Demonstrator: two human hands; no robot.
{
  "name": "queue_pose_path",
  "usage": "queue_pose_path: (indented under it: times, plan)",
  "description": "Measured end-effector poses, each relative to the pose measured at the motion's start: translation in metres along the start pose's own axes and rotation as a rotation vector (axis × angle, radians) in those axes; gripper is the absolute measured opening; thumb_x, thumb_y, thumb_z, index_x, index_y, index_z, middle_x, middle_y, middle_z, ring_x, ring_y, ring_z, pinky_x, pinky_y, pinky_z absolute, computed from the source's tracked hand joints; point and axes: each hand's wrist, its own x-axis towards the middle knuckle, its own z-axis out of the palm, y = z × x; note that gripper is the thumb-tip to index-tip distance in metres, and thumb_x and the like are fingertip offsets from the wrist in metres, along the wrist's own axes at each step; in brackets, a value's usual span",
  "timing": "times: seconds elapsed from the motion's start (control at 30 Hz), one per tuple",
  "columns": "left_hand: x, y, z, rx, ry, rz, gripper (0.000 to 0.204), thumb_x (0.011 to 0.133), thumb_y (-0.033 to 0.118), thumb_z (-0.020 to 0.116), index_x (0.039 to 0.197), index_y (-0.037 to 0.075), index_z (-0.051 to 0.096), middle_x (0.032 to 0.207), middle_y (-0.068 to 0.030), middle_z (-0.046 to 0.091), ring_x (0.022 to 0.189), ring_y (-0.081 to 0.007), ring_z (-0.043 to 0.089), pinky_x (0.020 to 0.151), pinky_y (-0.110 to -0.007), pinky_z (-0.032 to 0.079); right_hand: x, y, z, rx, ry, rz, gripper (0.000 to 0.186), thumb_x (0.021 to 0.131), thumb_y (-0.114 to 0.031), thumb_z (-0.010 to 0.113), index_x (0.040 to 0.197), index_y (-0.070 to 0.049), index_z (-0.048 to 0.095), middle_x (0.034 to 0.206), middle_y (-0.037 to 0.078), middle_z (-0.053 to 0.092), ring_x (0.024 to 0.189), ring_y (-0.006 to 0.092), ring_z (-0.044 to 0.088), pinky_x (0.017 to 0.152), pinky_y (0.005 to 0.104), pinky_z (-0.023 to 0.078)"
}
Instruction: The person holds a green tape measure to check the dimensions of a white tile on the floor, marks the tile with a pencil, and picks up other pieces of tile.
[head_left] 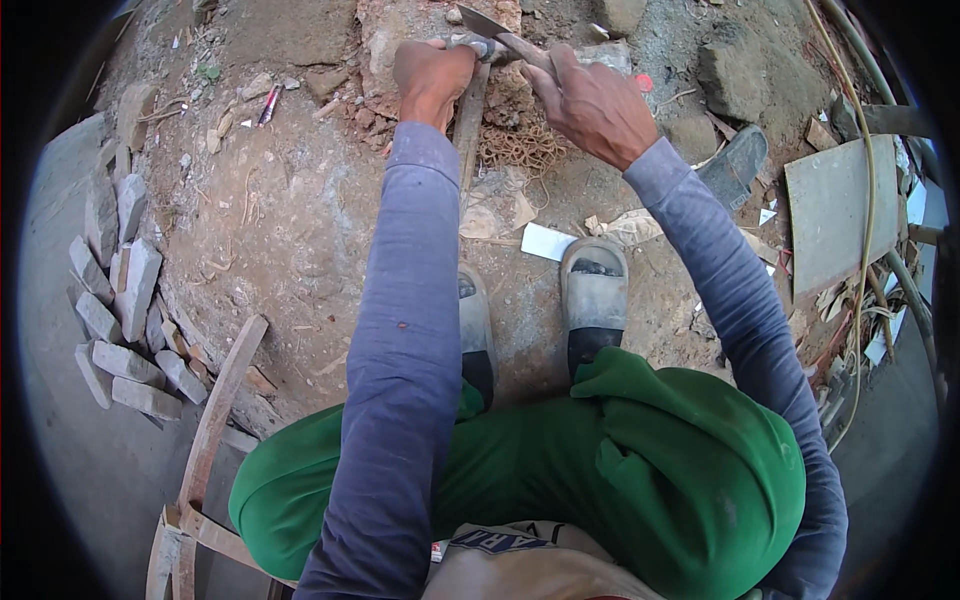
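Observation:
My right hand (pixel 603 108) is closed round the wooden handle (pixel 527 52) of a knife-like tool. Its dark blade (pixel 482 21) points up and to the left. Just left of it, my left hand (pixel 434 80) is closed on a grey metal piece (pixel 478 46), whose full shape my fingers hide. Below this piece a narrow length of wood (pixel 469 130) runs toward my feet; I cannot tell whether the two are joined. Both hands are close together over a pale block (pixel 385 30) on the dirt. Tangled brown cord (pixel 522 147) lies beneath them.
Sandals (pixel 595 290) are on my feet, with a white tile piece (pixel 547 241) beside them. Stacked stone pieces (pixel 130 290) and a curved wooden frame (pixel 222 400) stand at left. A grey board (pixel 838 215), a loose sandal (pixel 735 168) and a yellow hose (pixel 866 200) lie at right.

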Motion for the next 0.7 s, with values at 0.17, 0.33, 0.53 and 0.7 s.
queue_pose_path:
  times: [0.17, 0.33, 0.53, 0.7]
  plan:
    - [0.004, -0.004, 0.009, 0.050, -0.027, 0.027, 0.012, 0.088, 0.001, 0.073, 0.095, -0.006, 0.079, 0.086, -0.0109, 0.078, 0.076, -0.0150, 0.073, 0.067, -0.025, 0.055, -0.002, 0.013, 0.011, -0.041, -0.005, 0.000, 0.041, 0.109, -0.042, 0.053, 0.101, -0.001, 0.056, 0.063, 0.018, 0.066, 0.053, 0.0363, 0.066, 0.051, 0.0511, 0.052]
    - [0.009, -0.011, 0.009, 0.002, 0.011, 0.062, 0.013, 0.088, 0.001, 0.075, 0.097, -0.007, 0.079, 0.088, -0.0109, 0.079, 0.079, -0.0158, 0.074, 0.070, -0.027, 0.056, -0.006, 0.007, 0.013, -0.058, 0.010, 0.001, 0.042, 0.109, -0.041, 0.053, 0.100, -0.001, 0.057, 0.062, 0.019, 0.066, 0.054, 0.0364, 0.067, 0.051, 0.0505, 0.054]
    - [0.014, -0.018, 0.010, 0.001, 0.035, 0.062, 0.013, 0.088, 0.003, 0.076, 0.096, -0.007, 0.079, 0.088, -0.0105, 0.078, 0.077, -0.0152, 0.073, 0.070, -0.027, 0.055, -0.005, 0.004, 0.013, -0.026, 0.002, 0.028, 0.043, 0.109, -0.042, 0.052, 0.099, -0.001, 0.057, 0.062, 0.019, 0.066, 0.055, 0.0384, 0.068, 0.053, 0.0524, 0.054]
    - [0.001, -0.006, 0.009, 0.008, 0.019, 0.034, 0.013, 0.087, 0.003, 0.078, 0.095, -0.006, 0.078, 0.088, -0.0106, 0.078, 0.077, -0.0150, 0.072, 0.070, -0.027, 0.056, -0.005, 0.008, 0.018, -0.022, -0.032, 0.051, 0.043, 0.109, -0.043, 0.053, 0.099, -0.002, 0.056, 0.064, 0.021, 0.066, 0.056, 0.0399, 0.068, 0.052, 0.0531, 0.052]
